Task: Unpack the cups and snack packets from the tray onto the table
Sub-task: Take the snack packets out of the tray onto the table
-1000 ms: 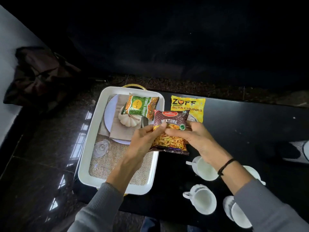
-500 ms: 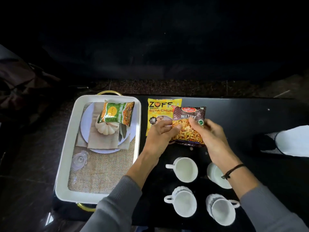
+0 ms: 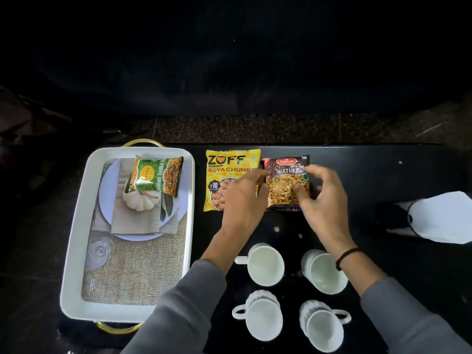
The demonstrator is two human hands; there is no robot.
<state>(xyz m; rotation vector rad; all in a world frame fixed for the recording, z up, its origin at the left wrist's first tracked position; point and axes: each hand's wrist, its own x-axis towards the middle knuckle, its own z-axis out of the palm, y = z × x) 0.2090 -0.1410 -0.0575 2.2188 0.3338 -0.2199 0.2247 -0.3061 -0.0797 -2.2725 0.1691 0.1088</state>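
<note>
A brown "Mixture" snack packet point(image 3: 287, 185) lies on the black table point(image 3: 370, 175), just right of a yellow soya chunks packet point(image 3: 229, 169). My left hand point(image 3: 242, 200) pinches the brown packet's left edge and partly covers the yellow one. My right hand point(image 3: 323, 198) curls over its right side with the thumb on its front. A green snack packet point(image 3: 155, 177) leans on a white pumpkin ornament point(image 3: 139, 203) inside the white tray point(image 3: 76, 226). Several white cups stand near me, among them a near-left cup point(image 3: 265, 264) and a near-right cup point(image 3: 324, 272).
The tray also holds a plate point(image 3: 107, 190), a folded napkin, a burlap mat point(image 3: 138, 272) and a small overturned glass point(image 3: 98, 251). A white and dark object point(image 3: 439, 218) lies at the table's right end. The table's far edge runs just behind the packets.
Both hands carried the brown packet rightward out of the tray area and set it down beside the yellow packet. The view shifted right, bringing all the cups into sight.
</note>
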